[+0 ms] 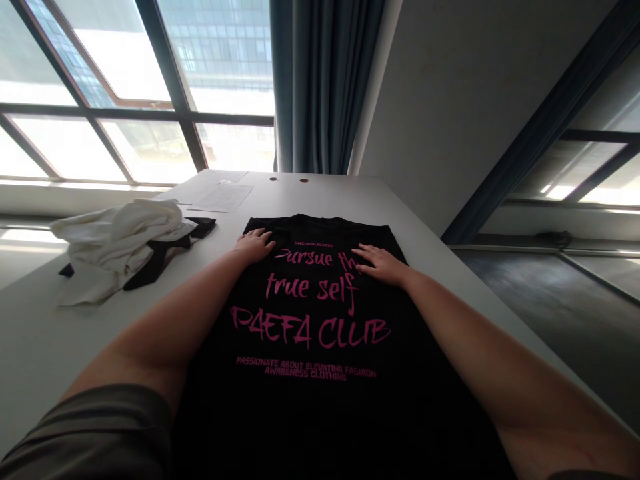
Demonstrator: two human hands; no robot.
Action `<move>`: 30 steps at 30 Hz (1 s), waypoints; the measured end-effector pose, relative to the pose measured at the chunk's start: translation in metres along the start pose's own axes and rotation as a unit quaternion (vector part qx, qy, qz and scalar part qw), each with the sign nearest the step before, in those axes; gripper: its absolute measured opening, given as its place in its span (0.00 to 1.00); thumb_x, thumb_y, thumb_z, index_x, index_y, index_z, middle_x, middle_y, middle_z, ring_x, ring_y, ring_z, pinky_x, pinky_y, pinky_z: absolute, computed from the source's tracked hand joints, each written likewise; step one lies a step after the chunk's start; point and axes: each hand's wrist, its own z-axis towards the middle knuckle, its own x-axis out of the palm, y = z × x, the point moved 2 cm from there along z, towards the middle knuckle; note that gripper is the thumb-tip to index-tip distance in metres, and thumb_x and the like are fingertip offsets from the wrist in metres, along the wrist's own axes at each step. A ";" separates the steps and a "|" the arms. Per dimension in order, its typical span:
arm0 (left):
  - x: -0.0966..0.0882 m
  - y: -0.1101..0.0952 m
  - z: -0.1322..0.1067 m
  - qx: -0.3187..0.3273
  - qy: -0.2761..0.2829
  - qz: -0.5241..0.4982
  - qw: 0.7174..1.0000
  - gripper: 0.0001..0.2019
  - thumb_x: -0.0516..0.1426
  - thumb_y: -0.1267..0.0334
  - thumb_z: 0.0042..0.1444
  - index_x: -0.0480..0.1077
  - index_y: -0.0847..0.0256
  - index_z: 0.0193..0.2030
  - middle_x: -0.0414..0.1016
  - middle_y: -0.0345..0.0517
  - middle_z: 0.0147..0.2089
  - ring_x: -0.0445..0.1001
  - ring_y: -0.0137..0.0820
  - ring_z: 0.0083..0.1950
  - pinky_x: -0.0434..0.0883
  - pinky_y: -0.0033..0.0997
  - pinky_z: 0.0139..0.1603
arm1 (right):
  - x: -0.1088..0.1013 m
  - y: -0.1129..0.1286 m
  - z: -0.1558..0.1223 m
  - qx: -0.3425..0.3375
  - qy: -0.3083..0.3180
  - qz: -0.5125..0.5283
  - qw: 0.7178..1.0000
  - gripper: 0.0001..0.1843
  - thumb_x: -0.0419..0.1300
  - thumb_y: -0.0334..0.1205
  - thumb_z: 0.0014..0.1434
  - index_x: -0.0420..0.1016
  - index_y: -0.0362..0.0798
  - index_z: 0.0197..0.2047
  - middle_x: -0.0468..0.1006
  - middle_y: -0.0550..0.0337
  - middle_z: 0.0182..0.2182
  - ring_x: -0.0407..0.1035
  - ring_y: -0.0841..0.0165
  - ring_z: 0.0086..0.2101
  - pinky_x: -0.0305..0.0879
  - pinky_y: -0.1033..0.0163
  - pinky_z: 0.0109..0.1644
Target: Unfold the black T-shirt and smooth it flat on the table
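A black T-shirt [310, 413] with pink lettering lies spread out on the white table, its neckline at the far end. My left hand [255, 245] rests on the shirt's upper left part, fingers stretched over the cloth. On the upper right part lies my right hand [381, 265], its fingers apart and flat across the end of a printed line. Both palms face down, and neither hand grips the fabric. The shirt's sleeves are not visible, and its lower end runs out of view toward me.
Left of the shirt, a crumpled white and black cloth pile [130, 233] sits on the white table [320, 193]. Sheets of paper [220, 197] lie farther back, near two small round holes. Beyond stand windows and a blue curtain [320, 87]; the table's right edge drops to a grey floor.
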 end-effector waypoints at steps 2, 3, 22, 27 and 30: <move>0.000 0.000 0.000 0.000 -0.002 -0.002 1.000 0.34 0.42 0.41 0.68 0.57 0.52 0.76 0.52 0.48 0.79 0.51 0.48 0.78 0.54 0.57 0.76 | 0.000 0.000 0.000 -0.003 -0.002 0.001 1.000 0.40 0.48 0.66 0.69 0.55 0.59 0.77 0.49 0.54 0.76 0.45 0.47 0.73 0.43 0.36 0.75; 0.000 0.000 0.000 -0.001 -0.002 -0.002 1.000 0.34 0.42 0.41 0.68 0.57 0.51 0.76 0.52 0.48 0.79 0.51 0.48 0.78 0.54 0.57 0.76 | 0.000 0.000 0.000 -0.004 -0.002 0.001 1.000 0.40 0.48 0.66 0.69 0.55 0.59 0.77 0.49 0.53 0.76 0.45 0.47 0.73 0.43 0.36 0.75; 0.000 -0.001 -0.001 -0.001 -0.001 0.000 1.000 0.33 0.42 0.42 0.69 0.58 0.50 0.76 0.52 0.47 0.79 0.51 0.47 0.78 0.54 0.55 0.76 | 0.000 0.000 0.000 -0.004 0.002 -0.004 1.000 0.40 0.48 0.66 0.70 0.54 0.58 0.78 0.48 0.53 0.77 0.44 0.48 0.74 0.43 0.36 0.75; -0.001 -0.002 -0.002 0.000 -0.002 0.001 1.000 0.33 0.42 0.42 0.69 0.58 0.51 0.75 0.52 0.47 0.79 0.52 0.47 0.78 0.54 0.55 0.76 | -0.001 0.001 0.000 -0.002 0.002 -0.006 1.000 0.40 0.48 0.66 0.69 0.54 0.58 0.78 0.48 0.53 0.76 0.44 0.48 0.74 0.43 0.36 0.75; -0.002 -0.002 -0.002 0.000 -0.002 -0.002 1.000 0.33 0.42 0.42 0.69 0.58 0.52 0.76 0.52 0.48 0.79 0.52 0.47 0.78 0.54 0.55 0.76 | -0.001 0.000 0.000 -0.004 0.003 -0.006 1.000 0.40 0.48 0.65 0.70 0.54 0.57 0.78 0.48 0.52 0.76 0.44 0.48 0.74 0.43 0.36 0.75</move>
